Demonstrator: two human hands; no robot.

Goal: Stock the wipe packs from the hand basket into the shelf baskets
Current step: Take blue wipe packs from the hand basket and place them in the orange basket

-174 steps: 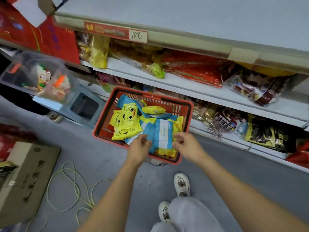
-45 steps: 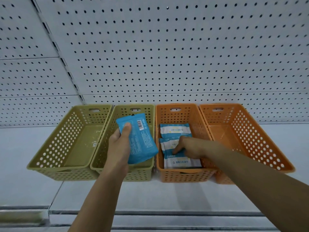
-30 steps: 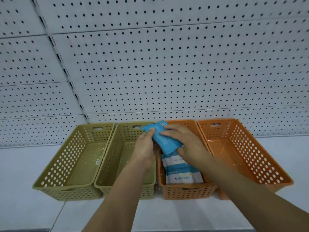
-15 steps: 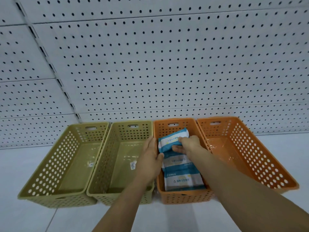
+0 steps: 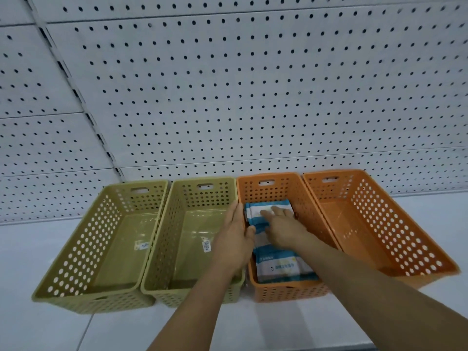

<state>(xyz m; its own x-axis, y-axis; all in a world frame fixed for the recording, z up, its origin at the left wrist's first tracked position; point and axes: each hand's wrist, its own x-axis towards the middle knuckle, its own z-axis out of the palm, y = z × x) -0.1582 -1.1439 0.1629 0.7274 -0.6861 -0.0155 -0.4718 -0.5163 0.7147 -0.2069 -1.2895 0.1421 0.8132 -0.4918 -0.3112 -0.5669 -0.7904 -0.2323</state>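
Four perforated plastic baskets stand side by side on a white shelf [image 5: 278, 325], backed by a grey pegboard wall [image 5: 253, 97]. The two on the left are olive: the far-left olive basket [image 5: 101, 249] and the second olive basket [image 5: 182, 249], each with only a small sticker on its floor. The two on the right are orange. The wipe packs lie in the left orange basket [image 5: 286, 291], which touches the second olive basket on one side and the right orange basket [image 5: 379, 224] on the other. The blue-and-white far wipe pack [image 5: 255, 214] sits at the far end of that basket, overlapping the packs below it. The near wipe pack [image 5: 281, 268] lies flat against the near wall, label up (its print is too small to read). The right hand [image 5: 281, 225] rests palm down on top of the far pack, its fingers straight and slightly spread, pressing rather than gripping. The left hand [image 5: 236, 239] lies along the shared rim of the second olive basket and the left orange one. Its fingers are straight and together against the pack's left side, and its thumb touches the pack's near left corner. Both forearms reach in from the near edge. How many packs lie under the hands cannot be told.
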